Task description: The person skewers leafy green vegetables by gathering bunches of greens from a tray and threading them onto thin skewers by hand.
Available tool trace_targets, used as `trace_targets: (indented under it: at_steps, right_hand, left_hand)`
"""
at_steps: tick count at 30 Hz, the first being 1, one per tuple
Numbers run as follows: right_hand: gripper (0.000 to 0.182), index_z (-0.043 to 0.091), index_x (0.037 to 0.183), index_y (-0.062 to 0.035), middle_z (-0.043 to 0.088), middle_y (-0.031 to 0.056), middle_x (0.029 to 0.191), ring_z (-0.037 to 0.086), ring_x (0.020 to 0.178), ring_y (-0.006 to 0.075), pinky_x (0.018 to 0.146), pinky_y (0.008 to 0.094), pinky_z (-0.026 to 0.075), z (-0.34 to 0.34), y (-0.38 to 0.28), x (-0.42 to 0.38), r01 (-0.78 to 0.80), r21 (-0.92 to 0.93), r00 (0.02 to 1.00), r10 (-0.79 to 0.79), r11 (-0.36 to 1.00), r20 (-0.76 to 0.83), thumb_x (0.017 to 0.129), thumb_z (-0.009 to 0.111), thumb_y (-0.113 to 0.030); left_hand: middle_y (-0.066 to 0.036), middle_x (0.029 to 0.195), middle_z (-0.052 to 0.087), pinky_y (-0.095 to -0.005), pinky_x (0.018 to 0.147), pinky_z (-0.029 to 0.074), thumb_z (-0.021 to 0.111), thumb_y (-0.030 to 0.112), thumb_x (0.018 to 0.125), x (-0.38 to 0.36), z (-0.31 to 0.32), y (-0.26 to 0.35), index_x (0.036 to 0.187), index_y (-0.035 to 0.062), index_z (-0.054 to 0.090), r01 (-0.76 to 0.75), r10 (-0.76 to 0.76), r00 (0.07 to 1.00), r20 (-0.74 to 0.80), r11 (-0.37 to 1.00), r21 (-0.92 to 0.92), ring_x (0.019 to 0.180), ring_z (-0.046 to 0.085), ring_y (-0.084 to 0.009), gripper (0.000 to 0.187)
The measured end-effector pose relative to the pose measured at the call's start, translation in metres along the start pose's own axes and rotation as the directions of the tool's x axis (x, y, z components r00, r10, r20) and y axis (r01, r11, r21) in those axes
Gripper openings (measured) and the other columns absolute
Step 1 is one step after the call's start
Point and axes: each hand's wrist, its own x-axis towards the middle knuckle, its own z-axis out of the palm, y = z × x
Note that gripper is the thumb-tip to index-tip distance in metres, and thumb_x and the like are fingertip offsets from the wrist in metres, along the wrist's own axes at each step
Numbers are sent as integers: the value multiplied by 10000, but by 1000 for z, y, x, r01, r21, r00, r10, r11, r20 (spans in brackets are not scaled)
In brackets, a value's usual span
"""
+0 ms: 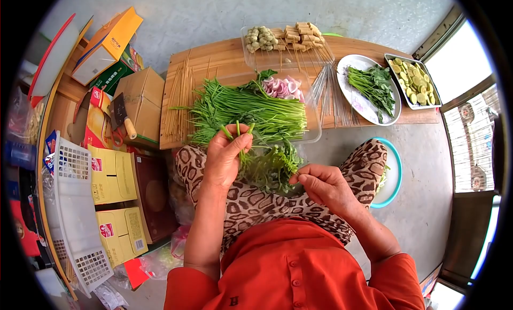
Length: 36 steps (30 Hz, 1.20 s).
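Note:
My left hand (226,156) is closed around a few green vegetable stems (239,131), whose cut ends stick up above the fingers. A loose mass of leafy greens (272,163) hangs between my hands, over the lap. At its right side my right hand (323,186) pinches the edge of the leaves with thumb and fingers. Just beyond, a clear plastic tray (316,132) on the wooden table holds a heap of long thin green stalks (256,109). Sliced pink onion (282,88) lies in the same tray.
Bamboo skewers (180,104) lie left of the tray, metal skewers (327,91) right. A white oval plate (393,115) holds greens; a tray holds sliced zucchini (414,81). Skewered rolls (299,35) sit behind. Boxes (113,176) and a cleaver (119,111) stand left; a blue-rimmed basin (398,173) sits right.

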Motion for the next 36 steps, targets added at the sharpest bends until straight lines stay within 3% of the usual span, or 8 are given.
trace_targets:
  at_steps: [19, 24, 34, 36]
  right_hand:
    - [218, 659, 980, -10, 433, -58, 556, 356, 482, 24, 438, 196, 293, 0, -1, 0, -10, -15, 1000, 10, 1000, 1, 974, 522, -179]
    - [215, 659, 980, -10, 427, -59, 552, 352, 480, 25, 435, 199, 289, 0, -4, -1, -12, -34, 1000, 12, 999, -4, 973, 523, -177]
    - [221, 659, 976, -8, 410, -66, 534, 332, 462, 25, 434, 200, 267, -1, -5, -3, -47, 42, 999, 45, 998, 25, 972, 519, -179]
    - [220, 658, 979, -9, 410, -67, 534, 333, 462, 23, 432, 199, 262, 0, -6, -2, -48, 35, 999, 47, 998, 19, 973, 517, -178]
  left_hand:
    - [-36, 846, 599, -255, 675, 426, 674, 39, 840, -2, 3, 0, 995, 36, 606, -54, 56, 998, -22, 996, 73, 734, 519, -122, 169]
    - [-27, 900, 610, -243, 738, 480, 672, 43, 850, -5, 4, 5, 1036, 24, 608, -135, 139, 990, -3, 964, 227, 812, 567, -99, 198]
    - [-23, 930, 627, -229, 741, 498, 675, 39, 849, -6, 2, 10, 1038, 32, 629, -175, 162, 984, 69, 951, 254, 827, 592, -95, 195]
    - [-11, 902, 624, -221, 726, 488, 686, 49, 845, -5, 1, 9, 1039, 28, 638, -232, 187, 971, 150, 889, 394, 810, 582, -84, 201]
